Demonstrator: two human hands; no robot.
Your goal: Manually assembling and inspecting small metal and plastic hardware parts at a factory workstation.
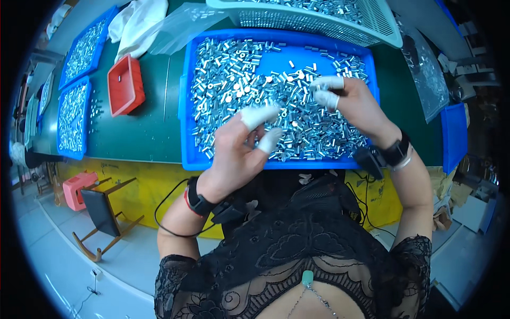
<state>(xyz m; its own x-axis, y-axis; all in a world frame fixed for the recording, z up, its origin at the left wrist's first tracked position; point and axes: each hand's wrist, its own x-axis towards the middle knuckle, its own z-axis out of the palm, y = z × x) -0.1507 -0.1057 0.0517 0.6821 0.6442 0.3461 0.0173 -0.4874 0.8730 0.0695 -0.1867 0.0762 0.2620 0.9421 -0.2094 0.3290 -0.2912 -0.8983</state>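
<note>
Silvery metal sleeves [276,101], short hollow cylinders with a bright finish, are lying heaped in a large blue tray [186,133] on a green table [149,122], directly in front of the person. The pile is covering most of the tray floor, thinning toward the far middle where bare blue is showing.

The left hand [234,154] is hovering over the near part of the heap, half open, with white finger cots on at least 2 fingertips [257,116]; whether it is pinching a piece is not clear. The right hand [353,103] is working over the right side of the pile, its capped fingertips drawn together as if nipping 1 or 2 sleeves, though any piece between them is too small to make out.

Judging from this, the risk is slippage: smooth round parts between rubber-capped tips could be rolling free and dropping back into the heap, mixing checked with unchecked pieces. The near wall of the tray is sitting at the table's front edge, so a flicked sleeve could be going over onto the floor. The cables running from both wristbands [197,203] could be snagging on the tray's rim.

A white mesh basket [382,26] of similar parts, a small red bin [126,85] and 3 narrower blue trays [71,117] are standing nearby.
</note>
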